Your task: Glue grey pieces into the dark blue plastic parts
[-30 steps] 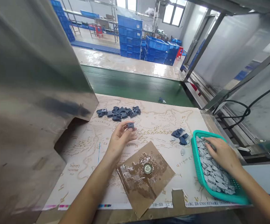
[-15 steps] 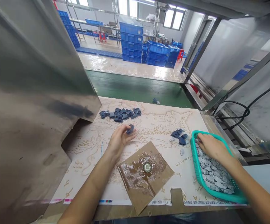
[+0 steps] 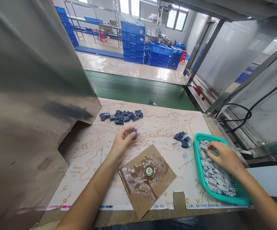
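My left hand is closed around a dark blue plastic piece above the map-printed sheet. My right hand reaches into a green basket of small flat grey pieces. Its thumb and fingers are pinched together over the pile; whatever lies between them is too small to make out. Just left of the basket is a small group of dark blue pieces, with a few light grey bits beside it. Beyond my left hand lies a larger cluster of dark blue pieces.
A brown board with a wet, glossy patch and a round cap-like disc lies between my arms. Across the far side runs a green conveyor belt carrying a small part. A metal housing stands close on the left.
My right hand has shifted from the basket's far left corner toward its middle. In my left hand the blue piece has turned, the thumb now across it. The part on the belt has moved left.
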The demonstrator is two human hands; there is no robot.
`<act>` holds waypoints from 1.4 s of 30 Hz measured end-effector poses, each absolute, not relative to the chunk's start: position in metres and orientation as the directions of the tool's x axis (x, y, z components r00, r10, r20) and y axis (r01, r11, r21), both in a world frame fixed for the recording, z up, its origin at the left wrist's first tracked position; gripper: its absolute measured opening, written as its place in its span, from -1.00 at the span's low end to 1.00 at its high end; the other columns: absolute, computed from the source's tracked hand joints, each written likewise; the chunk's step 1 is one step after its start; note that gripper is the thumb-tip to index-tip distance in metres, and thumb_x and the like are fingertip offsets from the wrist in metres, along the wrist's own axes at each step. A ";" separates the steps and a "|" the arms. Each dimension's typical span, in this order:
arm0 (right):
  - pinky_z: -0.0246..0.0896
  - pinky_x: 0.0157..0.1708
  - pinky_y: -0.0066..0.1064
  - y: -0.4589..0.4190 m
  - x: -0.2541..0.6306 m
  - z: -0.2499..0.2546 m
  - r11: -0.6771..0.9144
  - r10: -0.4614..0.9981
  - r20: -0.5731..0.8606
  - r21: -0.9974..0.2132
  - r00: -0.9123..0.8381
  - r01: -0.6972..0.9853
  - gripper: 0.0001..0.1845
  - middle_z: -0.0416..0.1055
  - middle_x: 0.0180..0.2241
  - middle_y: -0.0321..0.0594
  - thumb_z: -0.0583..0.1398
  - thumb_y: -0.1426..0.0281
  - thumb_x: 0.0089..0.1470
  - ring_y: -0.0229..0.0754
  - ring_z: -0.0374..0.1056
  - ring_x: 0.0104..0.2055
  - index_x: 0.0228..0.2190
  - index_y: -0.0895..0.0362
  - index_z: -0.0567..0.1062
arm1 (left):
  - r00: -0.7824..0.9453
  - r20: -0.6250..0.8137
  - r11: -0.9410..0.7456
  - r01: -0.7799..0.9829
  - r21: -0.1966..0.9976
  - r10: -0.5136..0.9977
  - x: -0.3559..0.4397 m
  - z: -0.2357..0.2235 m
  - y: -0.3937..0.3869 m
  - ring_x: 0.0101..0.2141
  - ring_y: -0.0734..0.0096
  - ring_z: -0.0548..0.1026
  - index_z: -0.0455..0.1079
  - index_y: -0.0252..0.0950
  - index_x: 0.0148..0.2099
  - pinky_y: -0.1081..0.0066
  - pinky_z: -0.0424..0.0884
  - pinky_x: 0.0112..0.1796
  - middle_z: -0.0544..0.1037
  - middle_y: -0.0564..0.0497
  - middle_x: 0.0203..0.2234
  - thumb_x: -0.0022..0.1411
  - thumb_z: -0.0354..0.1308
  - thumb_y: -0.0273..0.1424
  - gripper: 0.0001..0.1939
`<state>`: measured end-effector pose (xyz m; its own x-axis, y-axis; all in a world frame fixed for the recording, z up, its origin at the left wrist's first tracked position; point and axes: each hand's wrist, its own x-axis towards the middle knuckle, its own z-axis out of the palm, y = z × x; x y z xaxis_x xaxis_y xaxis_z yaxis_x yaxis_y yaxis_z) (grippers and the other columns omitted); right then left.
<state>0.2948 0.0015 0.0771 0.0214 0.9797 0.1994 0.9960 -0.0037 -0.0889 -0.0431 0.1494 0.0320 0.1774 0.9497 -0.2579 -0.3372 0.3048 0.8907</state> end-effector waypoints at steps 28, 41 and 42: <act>0.39 -0.40 -0.24 -0.002 0.254 0.106 -0.254 0.943 0.003 -0.643 0.334 0.723 -0.56 0.53 -0.32 -0.06 0.22 0.00 -0.11 -0.09 0.43 -0.40 -0.37 0.12 0.50 | 0.128 -0.275 0.303 -0.417 0.857 0.953 -0.044 0.034 0.149 -0.29 0.36 0.56 0.46 -0.32 -0.31 0.53 0.47 -0.35 0.59 0.01 -0.44 -0.44 0.47 -0.33 -0.48; 0.27 -0.43 -0.43 0.030 0.151 0.096 0.112 0.940 -0.176 -0.651 -0.293 0.751 -0.78 0.45 -0.45 -0.21 0.09 0.35 0.10 -0.27 0.33 -0.48 -0.26 0.14 0.47 | 0.393 -0.162 0.274 -0.249 0.929 0.905 -0.037 0.037 0.135 -0.38 0.39 0.54 0.47 -0.30 -0.23 0.48 0.45 -0.39 0.58 0.00 -0.40 -0.24 0.39 -0.35 -0.57; 0.26 -0.42 -0.44 0.035 0.145 0.092 0.190 0.915 -0.163 -0.634 -0.369 0.750 -0.80 0.44 -0.45 -0.21 0.08 0.41 0.09 -0.27 0.32 -0.46 -0.29 0.15 0.47 | 0.431 -0.120 0.243 -0.243 0.939 0.894 -0.036 0.037 0.133 -0.35 0.38 0.54 0.47 -0.31 -0.21 0.46 0.46 -0.35 0.58 -0.02 -0.39 -0.21 0.38 -0.36 -0.59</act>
<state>0.1453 0.0351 0.0919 -0.3690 0.9150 -0.1628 0.7500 0.1897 -0.6337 -0.0364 0.1332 0.0365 0.4313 0.8942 -0.1197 -0.2434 0.2431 0.9390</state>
